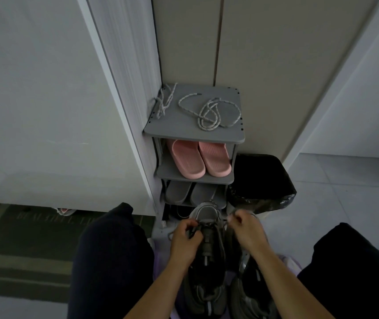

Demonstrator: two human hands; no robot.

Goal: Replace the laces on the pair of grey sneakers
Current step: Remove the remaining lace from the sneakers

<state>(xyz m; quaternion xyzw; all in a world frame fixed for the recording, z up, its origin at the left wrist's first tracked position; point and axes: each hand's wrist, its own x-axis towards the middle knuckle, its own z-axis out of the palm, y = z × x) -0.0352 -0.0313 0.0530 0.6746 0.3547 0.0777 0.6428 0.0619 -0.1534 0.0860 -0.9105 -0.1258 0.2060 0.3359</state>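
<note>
Two grey sneakers stand on the floor between my knees, the left sneaker (206, 256) toe towards the rack, the right sneaker (250, 293) beside it and partly under my forearm. My left hand (185, 240) pinches a dark lace end (171, 234) at the left side of the left sneaker's top eyelets. On the other side, my right hand (244, 229) pinches the opposite end of that lace. Pale speckled laces lie on the top of the grey shoe rack (195, 132): one coiled lace (209, 111) in the middle, another lace (164, 103) bunched at its left edge.
The rack holds pink slippers (198, 158) on the second shelf and grey slippers (190, 192) below. A black-lined bin (259, 183) stands right of the rack. A white panel (57, 111) rises on the left, and a dark doormat (23, 238) lies lower left.
</note>
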